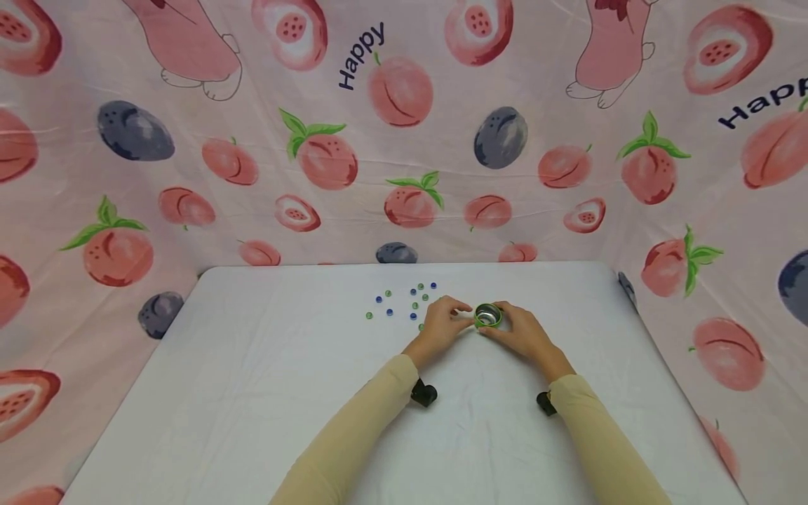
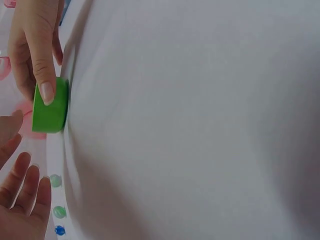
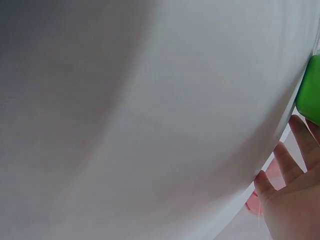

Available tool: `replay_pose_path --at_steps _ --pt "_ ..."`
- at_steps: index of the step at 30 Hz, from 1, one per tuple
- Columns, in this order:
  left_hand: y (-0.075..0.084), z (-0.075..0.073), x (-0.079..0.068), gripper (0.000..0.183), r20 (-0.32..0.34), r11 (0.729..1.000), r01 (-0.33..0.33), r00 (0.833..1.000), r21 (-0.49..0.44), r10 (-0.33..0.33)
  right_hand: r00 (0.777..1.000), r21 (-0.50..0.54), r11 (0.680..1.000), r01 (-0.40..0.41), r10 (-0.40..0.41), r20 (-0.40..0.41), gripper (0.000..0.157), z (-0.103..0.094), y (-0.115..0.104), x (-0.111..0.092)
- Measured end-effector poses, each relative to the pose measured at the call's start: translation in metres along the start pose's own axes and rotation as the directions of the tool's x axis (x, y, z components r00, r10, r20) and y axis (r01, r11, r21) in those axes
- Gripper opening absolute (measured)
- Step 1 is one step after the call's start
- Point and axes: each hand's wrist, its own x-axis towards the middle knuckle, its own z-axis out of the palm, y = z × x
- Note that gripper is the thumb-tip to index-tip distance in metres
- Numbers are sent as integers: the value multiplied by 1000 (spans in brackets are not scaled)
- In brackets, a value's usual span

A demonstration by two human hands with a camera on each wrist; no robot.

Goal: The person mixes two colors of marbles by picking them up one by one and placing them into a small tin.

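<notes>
The green cup (image 2: 51, 116) stood upright on the white-covered bench (image 1: 252, 393), its mouth facing up. Its inside was a shiny silver, green at the rim; from the head view it was too small for me to tell whether anything lay in it.

The right hand (image 1: 525, 332) had hold of the cup from its right side, the thumb pressed flat against the near wall and the other fingers reaching round to the far side. The left hand (image 1: 444, 320) hovered just to the left of the cup, thumb and fingers parted and gently bent toward it, grasping nothing, with a slim gap between the fingertips and the wall. Both forearms came in from the person's side of the cup, angled inward toward it, in pale yellow sleeves (image 1: 362, 428), with a small black device (image 1: 424, 393) at the left wrist and another (image 1: 546, 403) at the right.

To the left of the cup, past the left hand, green beads (image 1: 369, 315) and blue beads (image 1: 389, 312) lay loosely scattered. Beyond the cup rose a pink fabric backdrop (image 1: 442, 151) printed with peaches and dark fruit.
</notes>
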Motion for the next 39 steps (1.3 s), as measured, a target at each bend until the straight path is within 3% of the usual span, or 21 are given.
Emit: replay_pose_path --at_steps 8,18,39 --pt "-3 -21 -7 27 19 999 -37 999 24 36 1000 0 1000 -24 24 14 64 -1 -1 0" --pt "-23 -43 -16 26 -19 998 -49 999 50 50 999 -16 999 -50 51 21 66 -1 -4 0" --pt "-52 -57 -32 23 -68 998 -11 998 64 15 999 -19 999 -42 42 10 65 -2 -6 -3"
